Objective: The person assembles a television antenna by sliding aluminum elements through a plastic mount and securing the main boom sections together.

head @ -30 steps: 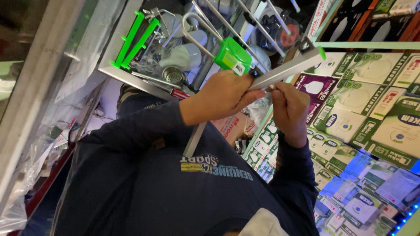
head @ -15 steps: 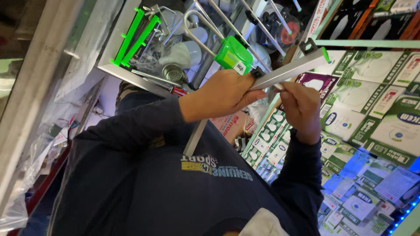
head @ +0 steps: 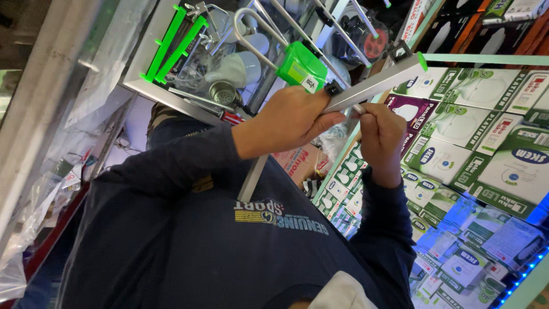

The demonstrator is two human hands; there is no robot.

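Here, head view, looking down the person's own dark blue sleeves and chest. The left hand [head: 289, 117] is wrapped around a flat grey metal bar [head: 374, 86], thumb on the near face and fingers curled over the top; the grip is tight on the bar near its middle. The bar runs on a slant from a green end cap [head: 422, 60] at upper right, through the left hand, and carries on below it as a pale strip toward the chest. The right hand [head: 382, 137] is just beside the left, fist turned inward, fingertips pinched at the underside of the bar where it leaves the left hand. What the right-hand grip holds is hidden by the fingers (something small, or the bar's edge: cannot tell which).

Just above the left hand sits a bright green plastic block [head: 301, 66] with a small white label, fixed to bent silver tubing [head: 251, 34] that loops up and away. Two green strips [head: 171, 43] lie along a grey frame at upper left.

Surroundings: stacked green-and-white cartons [head: 463, 131] fill the right side, one purple carton [head: 407, 111] among them, near the right hand. Clear plastic sheeting [head: 34, 217] hangs at lower left. A line of blue lights [head: 523, 274] runs along the lower right corner.
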